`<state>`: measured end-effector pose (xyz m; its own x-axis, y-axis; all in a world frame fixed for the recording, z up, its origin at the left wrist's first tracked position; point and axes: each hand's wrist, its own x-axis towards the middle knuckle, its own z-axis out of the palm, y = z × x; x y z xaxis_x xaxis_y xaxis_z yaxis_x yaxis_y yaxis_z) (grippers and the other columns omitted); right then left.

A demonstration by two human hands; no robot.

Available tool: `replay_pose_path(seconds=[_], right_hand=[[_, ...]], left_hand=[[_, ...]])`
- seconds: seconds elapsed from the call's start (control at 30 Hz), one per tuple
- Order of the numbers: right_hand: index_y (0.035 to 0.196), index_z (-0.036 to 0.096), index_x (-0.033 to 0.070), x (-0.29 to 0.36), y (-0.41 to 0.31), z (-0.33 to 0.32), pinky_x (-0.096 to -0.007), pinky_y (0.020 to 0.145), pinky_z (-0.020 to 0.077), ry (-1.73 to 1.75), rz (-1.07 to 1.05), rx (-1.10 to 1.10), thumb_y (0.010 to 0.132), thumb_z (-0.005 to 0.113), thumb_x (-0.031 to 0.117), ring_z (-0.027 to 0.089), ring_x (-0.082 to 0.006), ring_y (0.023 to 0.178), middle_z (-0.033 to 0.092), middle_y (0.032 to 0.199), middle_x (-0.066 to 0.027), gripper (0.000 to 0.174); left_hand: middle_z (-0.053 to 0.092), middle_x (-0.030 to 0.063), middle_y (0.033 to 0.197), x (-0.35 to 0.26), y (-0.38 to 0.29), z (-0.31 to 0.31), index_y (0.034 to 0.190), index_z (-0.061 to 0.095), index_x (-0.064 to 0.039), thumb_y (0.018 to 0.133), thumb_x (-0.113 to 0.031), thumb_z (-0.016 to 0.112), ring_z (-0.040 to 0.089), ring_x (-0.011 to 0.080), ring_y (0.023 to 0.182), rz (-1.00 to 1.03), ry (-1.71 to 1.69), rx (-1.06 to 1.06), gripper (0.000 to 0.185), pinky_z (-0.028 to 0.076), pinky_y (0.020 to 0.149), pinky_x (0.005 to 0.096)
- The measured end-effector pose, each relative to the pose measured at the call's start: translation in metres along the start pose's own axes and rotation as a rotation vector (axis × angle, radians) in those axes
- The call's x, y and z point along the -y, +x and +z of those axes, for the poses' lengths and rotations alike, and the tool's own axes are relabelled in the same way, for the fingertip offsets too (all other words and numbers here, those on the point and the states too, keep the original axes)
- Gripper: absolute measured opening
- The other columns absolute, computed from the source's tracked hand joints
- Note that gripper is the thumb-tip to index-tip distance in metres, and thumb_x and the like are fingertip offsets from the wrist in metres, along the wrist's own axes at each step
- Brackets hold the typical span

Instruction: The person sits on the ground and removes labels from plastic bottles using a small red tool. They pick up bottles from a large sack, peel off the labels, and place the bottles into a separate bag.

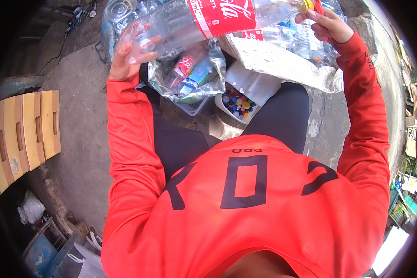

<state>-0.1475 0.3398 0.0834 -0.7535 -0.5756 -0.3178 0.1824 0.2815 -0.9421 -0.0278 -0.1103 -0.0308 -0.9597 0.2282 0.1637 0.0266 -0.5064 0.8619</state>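
A large clear plastic Coca-Cola bottle (173, 29) with a red label lies nearly level across the top of the view. My left hand (121, 59) is wrapped around its base, fingers showing through the clear plastic. At the other end, my right hand (330, 29) grips a red tool (319, 7) against the yellow ring or cap (308, 5) at the bottle's neck. Only a little of the tool shows, so its kind is unclear. Below the bottle, an open patterned bag (160, 87) holds an empty Coca-Cola bottle (184, 67) and a blue-labelled container (198, 74).
Between my legs stands a white tub (226, 110) of loose coloured bottle caps (241, 104). A white woven sack (260, 55) lies in front of piled clear bottles (299, 41). Yellow slatted boards (27, 128) stand at the left on the concrete floor (83, 139).
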Motion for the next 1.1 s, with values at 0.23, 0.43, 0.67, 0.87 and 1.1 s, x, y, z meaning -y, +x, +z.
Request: replay_pose_path(seconds=[0.23,0.43,0.67,0.87,1.1], right_hand=[[0.11,0.057,-0.001,0.0,-0.002,0.018,-0.0196,0.041,0.0312,0.034,-0.274,-0.153,0.082,0.062,0.011,0.042,-0.0057,0.049,0.057,0.072,-0.0032,0.03],[0.118,0.055,-0.001,0.004,0.0,0.006,-0.0179,0.048,0.0359,-0.215,-0.44,-0.292,0.069,0.059,-0.011,0.049,-0.004,0.057,0.061,0.082,-0.0036,0.05],[0.09,0.059,0.008,0.021,0.004,0.022,-0.0197,0.034,0.0242,-0.122,-0.062,-0.329,0.092,0.05,0.033,0.034,-0.0052,0.036,0.061,0.062,-0.0086,0.027],[0.099,0.058,0.006,-0.003,0.006,0.003,-0.018,0.038,0.028,-0.278,-0.333,-0.271,0.088,0.058,0.027,0.04,-0.0042,0.042,0.061,0.067,-0.0026,0.024],[0.099,0.06,0.003,-0.06,0.011,0.035,-0.026,0.073,0.0463,-0.54,-0.166,0.01,0.077,0.068,0.009,0.059,-0.0124,0.078,0.064,0.085,-0.004,0.025]], left_hand=[[0.037,0.0178,0.134,0.001,-0.001,-0.011,0.133,0.035,-0.006,0.08,-0.041,0.063,0.043,0.0445,0.119,-0.12,-0.082,0.036,0.069,0.053,0.081,0.0478],[0.024,0.0188,0.143,-0.001,-0.003,-0.019,0.137,0.028,-0.006,0.084,-0.048,0.055,0.026,0.0459,0.129,-0.308,-0.31,0.051,0.073,0.048,0.088,0.0517],[0.02,0.018,0.146,-0.003,-0.005,-0.026,0.139,0.024,-0.007,0.085,-0.047,0.054,0.021,0.0438,0.132,-0.309,-0.27,0.06,0.073,0.047,0.091,0.0517],[0.036,0.0206,0.135,-0.002,0.0,-0.016,0.13,0.037,-0.003,0.083,-0.046,0.058,0.04,0.0478,0.12,-0.276,-0.178,-0.044,0.067,0.053,0.081,0.0498],[0.038,0.0193,0.133,-0.007,-0.008,-0.023,0.124,0.042,-0.003,0.083,-0.048,0.057,0.039,0.0456,0.121,-0.28,-0.258,-0.218,0.062,0.053,0.081,0.0489]])
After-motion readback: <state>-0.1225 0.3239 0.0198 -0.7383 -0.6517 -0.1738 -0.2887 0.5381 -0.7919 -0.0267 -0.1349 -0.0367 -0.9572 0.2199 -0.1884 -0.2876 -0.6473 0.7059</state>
